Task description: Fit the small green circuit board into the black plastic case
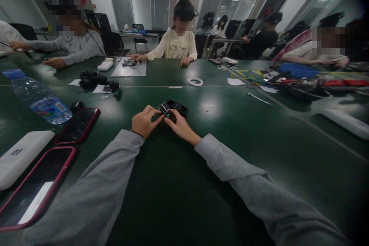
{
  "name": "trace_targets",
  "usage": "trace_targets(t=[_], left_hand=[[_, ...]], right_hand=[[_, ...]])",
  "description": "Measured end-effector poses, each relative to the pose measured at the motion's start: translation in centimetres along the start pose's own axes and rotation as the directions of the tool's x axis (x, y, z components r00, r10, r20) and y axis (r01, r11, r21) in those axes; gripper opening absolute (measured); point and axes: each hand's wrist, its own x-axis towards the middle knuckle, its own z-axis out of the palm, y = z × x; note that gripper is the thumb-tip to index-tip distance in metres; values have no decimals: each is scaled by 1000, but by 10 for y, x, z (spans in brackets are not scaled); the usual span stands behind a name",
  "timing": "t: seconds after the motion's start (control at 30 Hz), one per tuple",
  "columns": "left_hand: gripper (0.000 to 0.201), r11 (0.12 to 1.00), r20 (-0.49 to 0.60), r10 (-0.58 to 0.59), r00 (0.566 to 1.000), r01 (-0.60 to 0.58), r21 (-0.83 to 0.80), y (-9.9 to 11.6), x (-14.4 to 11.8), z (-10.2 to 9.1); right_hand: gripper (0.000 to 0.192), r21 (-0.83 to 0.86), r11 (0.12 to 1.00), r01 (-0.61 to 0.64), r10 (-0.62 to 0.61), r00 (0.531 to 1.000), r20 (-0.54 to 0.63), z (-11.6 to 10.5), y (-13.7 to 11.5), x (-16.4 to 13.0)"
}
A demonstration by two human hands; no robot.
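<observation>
Both hands meet over a small black electronic module [173, 108] resting on the green tabletop [230, 138]: the left hand [144, 121] pinches its near edge with closed fingers, the right hand [180, 125] grips it from below. Two red-cased phones [77, 125] and a water bottle [37, 96] lie well apart to the left.
</observation>
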Motion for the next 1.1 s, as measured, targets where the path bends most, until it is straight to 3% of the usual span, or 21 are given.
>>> trace_targets(t=[0.3, 1.1], left_hand=[[29, 996, 27, 30, 999, -27, -88, -3, 0, 2], [33, 1000, 7, -7, 1000, 7, -12, -2, -2, 1]], right_hand=[[34, -12, 1000, 19, -19, 1000, 12, 0, 1, 0], [37, 27, 1000, -15, 17, 998, -57, 2, 3, 0]])
